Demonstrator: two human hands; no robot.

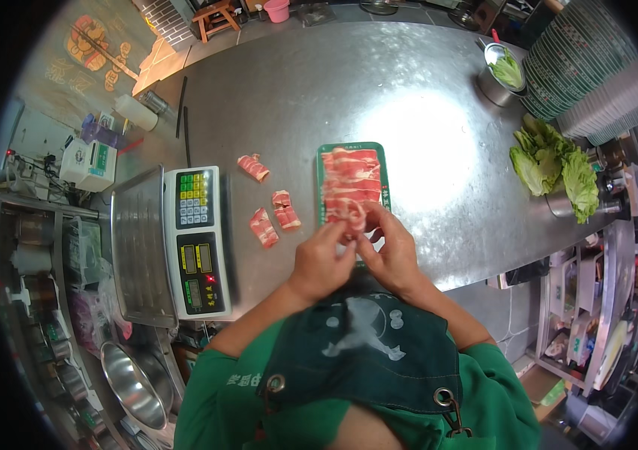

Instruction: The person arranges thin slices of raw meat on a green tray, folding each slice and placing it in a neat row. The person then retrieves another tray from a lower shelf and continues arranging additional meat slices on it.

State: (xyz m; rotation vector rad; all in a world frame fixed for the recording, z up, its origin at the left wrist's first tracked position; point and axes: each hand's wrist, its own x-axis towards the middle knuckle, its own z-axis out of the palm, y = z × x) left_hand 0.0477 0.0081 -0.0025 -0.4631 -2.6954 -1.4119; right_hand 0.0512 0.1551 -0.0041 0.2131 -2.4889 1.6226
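Note:
My left hand (323, 260) and my right hand (391, 244) meet over the near end of a green-rimmed rectangular tray (320, 160). Between their fingertips is a curled slice of raw red-and-white marbled meat (355, 216). Rows of thin meat slices (351, 171) cover the tray's far part, while the hands hide much of its near end. Left of the tray, three meat rolls lie on the steel table: a far one (254, 167), a middle one (286, 210) and a near one (264, 228).
A digital scale (198, 242) with a steel pan (142, 247) stands at the left. On the right are lettuce leaves (549, 163), a steel pot (499, 90) and tall stacks of green-patterned bowls (572, 56). Two dark sticks (186, 135) lie beyond the scale on the steel table (274, 84).

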